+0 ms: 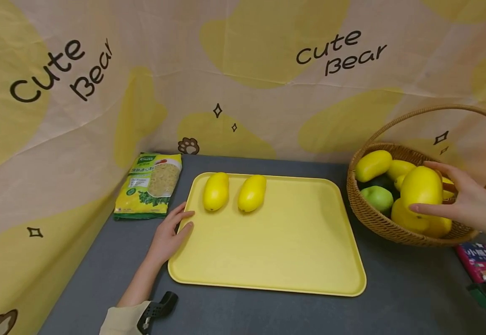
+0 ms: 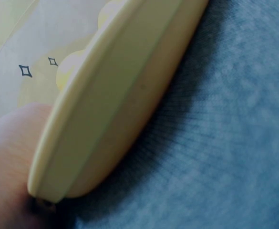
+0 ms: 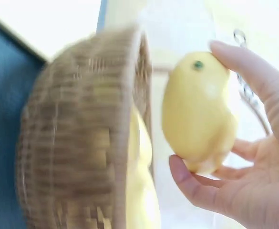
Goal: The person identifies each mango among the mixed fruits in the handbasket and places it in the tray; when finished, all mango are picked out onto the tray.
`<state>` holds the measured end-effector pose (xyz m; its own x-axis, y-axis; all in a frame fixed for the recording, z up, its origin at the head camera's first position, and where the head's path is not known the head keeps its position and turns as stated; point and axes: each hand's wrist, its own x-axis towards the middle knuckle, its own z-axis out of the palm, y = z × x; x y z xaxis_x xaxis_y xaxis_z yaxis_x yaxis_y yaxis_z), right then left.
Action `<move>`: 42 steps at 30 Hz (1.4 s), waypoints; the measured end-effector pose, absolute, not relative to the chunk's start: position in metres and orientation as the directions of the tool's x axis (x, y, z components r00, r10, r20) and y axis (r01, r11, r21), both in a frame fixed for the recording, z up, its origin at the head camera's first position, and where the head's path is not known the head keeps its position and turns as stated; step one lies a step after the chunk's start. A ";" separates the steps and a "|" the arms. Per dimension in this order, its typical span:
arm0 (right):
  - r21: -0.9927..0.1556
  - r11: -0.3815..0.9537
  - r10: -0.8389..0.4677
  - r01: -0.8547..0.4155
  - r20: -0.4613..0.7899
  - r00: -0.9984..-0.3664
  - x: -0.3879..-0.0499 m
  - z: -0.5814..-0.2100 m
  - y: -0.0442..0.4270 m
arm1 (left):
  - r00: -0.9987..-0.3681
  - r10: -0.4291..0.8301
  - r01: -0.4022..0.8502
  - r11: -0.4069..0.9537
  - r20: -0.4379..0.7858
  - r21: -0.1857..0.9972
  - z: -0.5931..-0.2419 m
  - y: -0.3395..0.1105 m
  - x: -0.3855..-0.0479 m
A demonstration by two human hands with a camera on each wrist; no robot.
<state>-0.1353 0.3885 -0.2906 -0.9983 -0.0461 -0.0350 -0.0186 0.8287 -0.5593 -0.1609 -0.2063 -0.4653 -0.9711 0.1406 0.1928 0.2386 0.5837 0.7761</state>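
Observation:
My right hand [image 1: 465, 200] holds a yellow mango [image 1: 422, 186] between thumb and fingers, over the wicker basket [image 1: 368, 223]. In the right wrist view that mango [image 3: 196, 109] is beside the basket's rim, with a small green spot at one end. More yellow fruit and a green apple [image 1: 377, 199] lie in the basket. My left hand [image 1: 169, 237] rests on the left rim of the yellow tray [image 1: 276, 251], its fingers reaching over the edge. Two mangoes, a left one [image 1: 216, 191] and a right one [image 1: 252, 193], lie at the tray's back left.
A yellow-green Knorr packet [image 1: 148, 186] lies behind the tray's left side. At the right edge, a pink and dark blue snack package [image 1: 483, 260] lies partly under the basket. The basket's tall handle [image 1: 448, 108] arches above it. A printed cloth [image 1: 243, 83] hangs behind the grey table.

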 end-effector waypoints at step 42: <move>-0.738 0.627 -0.268 -0.248 0.094 -0.959 -0.194 -0.379 0.211 | -0.969 0.147 0.247 0.569 0.199 0.784 -0.462 -0.203 -0.162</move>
